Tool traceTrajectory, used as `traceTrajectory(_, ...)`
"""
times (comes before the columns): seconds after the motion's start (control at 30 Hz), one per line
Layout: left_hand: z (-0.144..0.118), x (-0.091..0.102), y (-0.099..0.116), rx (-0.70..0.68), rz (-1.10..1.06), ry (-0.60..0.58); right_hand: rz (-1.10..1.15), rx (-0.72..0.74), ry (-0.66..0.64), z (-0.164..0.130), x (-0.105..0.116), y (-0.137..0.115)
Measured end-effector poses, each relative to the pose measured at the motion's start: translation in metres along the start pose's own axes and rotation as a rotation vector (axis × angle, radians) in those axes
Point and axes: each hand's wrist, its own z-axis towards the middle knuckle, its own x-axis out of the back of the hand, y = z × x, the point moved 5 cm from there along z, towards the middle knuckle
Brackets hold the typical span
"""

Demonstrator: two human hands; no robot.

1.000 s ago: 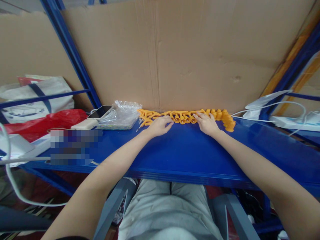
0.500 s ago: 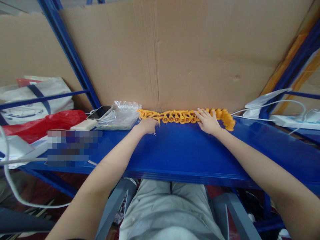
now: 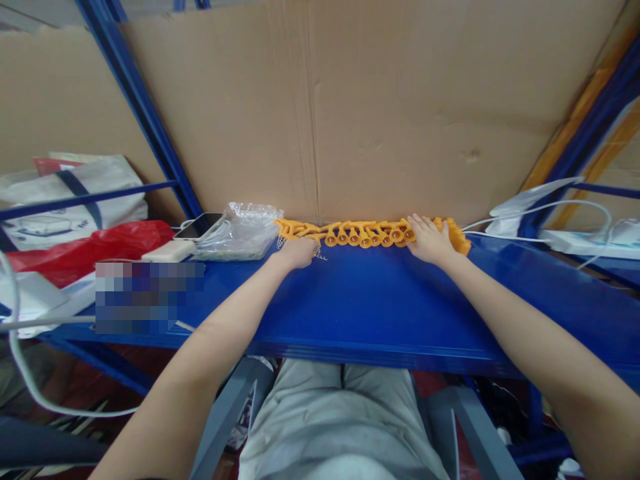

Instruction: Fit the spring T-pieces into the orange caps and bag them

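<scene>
A row of orange trumpet-shaped pieces point(image 3: 370, 240) lies along the back of the blue table, flared mouths facing me. At the row's left end, my left hand point(image 3: 300, 253) is closed, and a fine metal chain point(image 3: 321, 255) sticks out from its fingers. More chain shows just behind that hand, beside a tangle of orange pieces point(image 3: 295, 229). My right hand point(image 3: 431, 241) rests with fingers outstretched on the right part of the row, covering some pieces. Beyond it, several orange pieces point(image 3: 459, 237) bunch together at the right end.
Behind the blue table point(image 3: 360, 300) stands a cardboard panel point(image 3: 370, 113). To the left lie a clear plastic bag point(image 3: 245, 233), a phone point(image 3: 201, 225), a white power bank point(image 3: 169, 251) and a red bag point(image 3: 100, 247). White cables point(image 3: 540, 208) run at the right.
My right hand has slid to the right along the row, uncovering more flared mouths. The left hand has stayed nearly in place; the chain at its fingers has shifted slightly.
</scene>
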Motion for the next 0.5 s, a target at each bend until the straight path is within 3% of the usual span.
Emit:
traceTrajectory(0.17,0.008,0.003,-0.002,0.006,-0.166,0.200,-0.091,-0.201,-0.175,-0.007,0.029,0.022)
traceTrajectory(0.3,0.018,0.003,-0.002,-0.002,-0.446,0.378,-0.127,-0.417,-0.357,-0.017,0.057,0.035)
traceTrajectory(0.4,0.023,-0.002,0.001,0.002,-0.675,0.378,-0.128,-0.512,-0.375,-0.022,0.073,0.040)
traceTrajectory(0.5,0.022,-0.005,0.006,0.035,-0.827,0.287,-0.113,-0.495,-0.340,-0.020,0.069,0.048)
